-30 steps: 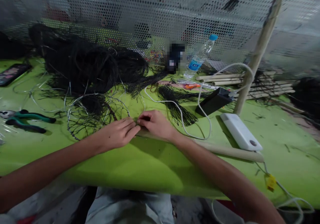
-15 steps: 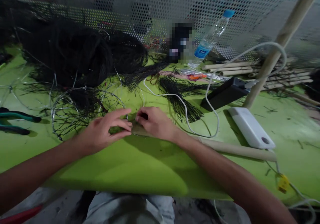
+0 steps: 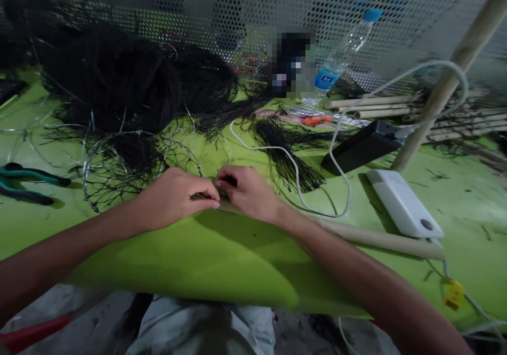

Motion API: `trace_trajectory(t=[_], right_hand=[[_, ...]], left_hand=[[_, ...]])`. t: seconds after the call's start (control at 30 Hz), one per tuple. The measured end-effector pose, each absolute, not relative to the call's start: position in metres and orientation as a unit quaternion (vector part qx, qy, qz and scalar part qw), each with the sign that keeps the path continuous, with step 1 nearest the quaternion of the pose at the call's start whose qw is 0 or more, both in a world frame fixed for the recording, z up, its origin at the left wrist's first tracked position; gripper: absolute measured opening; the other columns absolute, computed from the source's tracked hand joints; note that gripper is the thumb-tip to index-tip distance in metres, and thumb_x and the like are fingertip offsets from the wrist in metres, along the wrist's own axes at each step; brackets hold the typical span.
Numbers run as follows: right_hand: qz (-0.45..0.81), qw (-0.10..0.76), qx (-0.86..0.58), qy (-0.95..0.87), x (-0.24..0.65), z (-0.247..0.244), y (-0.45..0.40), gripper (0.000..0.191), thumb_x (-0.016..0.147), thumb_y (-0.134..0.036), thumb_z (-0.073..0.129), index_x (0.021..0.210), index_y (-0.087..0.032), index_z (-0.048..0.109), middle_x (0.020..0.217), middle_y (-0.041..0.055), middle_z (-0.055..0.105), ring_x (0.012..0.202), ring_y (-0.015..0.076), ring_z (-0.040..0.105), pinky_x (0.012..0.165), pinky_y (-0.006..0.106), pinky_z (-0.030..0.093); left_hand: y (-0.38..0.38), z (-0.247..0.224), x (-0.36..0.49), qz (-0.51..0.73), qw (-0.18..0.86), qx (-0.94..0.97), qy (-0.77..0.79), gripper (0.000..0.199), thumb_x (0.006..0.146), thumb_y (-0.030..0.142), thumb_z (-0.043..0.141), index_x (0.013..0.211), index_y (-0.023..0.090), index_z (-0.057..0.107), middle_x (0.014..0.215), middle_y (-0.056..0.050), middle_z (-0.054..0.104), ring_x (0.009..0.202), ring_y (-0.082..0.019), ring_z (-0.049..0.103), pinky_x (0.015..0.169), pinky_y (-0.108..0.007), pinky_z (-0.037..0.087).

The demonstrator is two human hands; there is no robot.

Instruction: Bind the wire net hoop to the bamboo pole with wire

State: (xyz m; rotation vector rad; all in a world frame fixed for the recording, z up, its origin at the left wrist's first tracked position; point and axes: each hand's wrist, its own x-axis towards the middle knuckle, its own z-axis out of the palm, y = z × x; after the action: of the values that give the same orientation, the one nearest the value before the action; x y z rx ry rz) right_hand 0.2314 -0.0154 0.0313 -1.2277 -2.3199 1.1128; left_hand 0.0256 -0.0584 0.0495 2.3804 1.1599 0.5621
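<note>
A wooden stick (image 3: 380,237) lies along the front of the green table, its left end between my hands. My left hand (image 3: 178,199) is closed, with thumb and fingertips meeting at that end; what it pinches is hidden. My right hand (image 3: 251,194) is curled over the stick close to its left end, thumb and forefinger pressed together. Just beyond my left hand a wire hoop with black netting (image 3: 114,173) reaches toward the fingertips. Pliers with dark green handles (image 3: 34,180) lie to the left of it.
Black net (image 3: 106,80) is heaped at the back left. A water bottle (image 3: 336,64) leans against the perforated panel (image 3: 253,6). On the right are a black box (image 3: 362,146), a white power bank (image 3: 404,202), a white cable (image 3: 295,170), bundled sticks (image 3: 376,106) and an upright pole (image 3: 447,80).
My left hand has moved slightly right and its spread fingers have closed at the stick's end. My right hand keeps its grip. The whole view has shifted a little.
</note>
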Motion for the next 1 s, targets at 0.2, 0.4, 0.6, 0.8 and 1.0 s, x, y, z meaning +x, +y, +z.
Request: trace_trajectory(t=[0.2,0.4,0.6,0.8,1.0], right_hand=[[0.391,0.161,-0.425,-0.8,0.233,0.031,-0.017,0.018,0.091,-0.012,0.057,0.099,-0.01,0.073,0.089,0.0027,0.071,0.074,0.0071,0.053,0.068,0.02,0.032],[0.41,0.154,-0.411,-0.8,0.237,0.03,-0.011,0.019,0.095,-0.019,0.057,0.093,-0.011,0.074,0.083,0.001,0.07,0.071,0.0065,0.051,0.066,0.022,0.03],[0.448,0.157,-0.374,-0.797,0.253,0.028,-0.012,0.022,0.098,-0.025,0.058,0.102,-0.014,0.077,0.092,0.0002,0.074,0.079,0.0076,0.061,0.073,0.02,0.039],[0.473,0.164,-0.353,-0.791,0.259,0.027,-0.012,0.019,0.095,-0.021,0.062,0.102,-0.015,0.078,0.093,-0.0015,0.076,0.081,0.0074,0.066,0.074,0.018,0.044],[0.47,0.18,-0.335,-0.797,0.261,0.03,-0.015,0.02,0.094,-0.015,0.062,0.102,-0.013,0.079,0.093,-0.0002,0.077,0.079,0.0068,0.066,0.074,0.018,0.045]], left_hand=[[-0.058,0.037,0.029,0.277,0.3,0.759,0.508,0.012,0.087,0.031,0.079,0.089,0.019,0.077,0.083,0.001,0.079,0.075,-0.016,0.074,0.069,-0.025,0.054],[-0.057,0.024,0.033,0.308,0.339,0.69,0.561,0.021,0.086,0.038,0.079,0.088,0.019,0.072,0.082,0.001,0.078,0.078,-0.016,0.073,0.07,-0.024,0.053],[-0.057,0.022,0.04,0.308,0.322,0.705,0.552,0.014,0.091,0.036,0.073,0.093,0.023,0.08,0.088,0.004,0.081,0.078,-0.016,0.073,0.074,-0.025,0.052],[-0.06,0.029,0.036,0.268,0.318,0.723,0.552,0.013,0.086,0.032,0.074,0.092,0.024,0.082,0.09,0.002,0.082,0.083,-0.019,0.074,0.077,-0.029,0.052],[-0.065,0.029,0.033,0.249,0.301,0.753,0.53,0.022,0.087,0.036,0.074,0.101,0.022,0.082,0.103,-0.002,0.082,0.098,-0.023,0.074,0.089,-0.035,0.053]])
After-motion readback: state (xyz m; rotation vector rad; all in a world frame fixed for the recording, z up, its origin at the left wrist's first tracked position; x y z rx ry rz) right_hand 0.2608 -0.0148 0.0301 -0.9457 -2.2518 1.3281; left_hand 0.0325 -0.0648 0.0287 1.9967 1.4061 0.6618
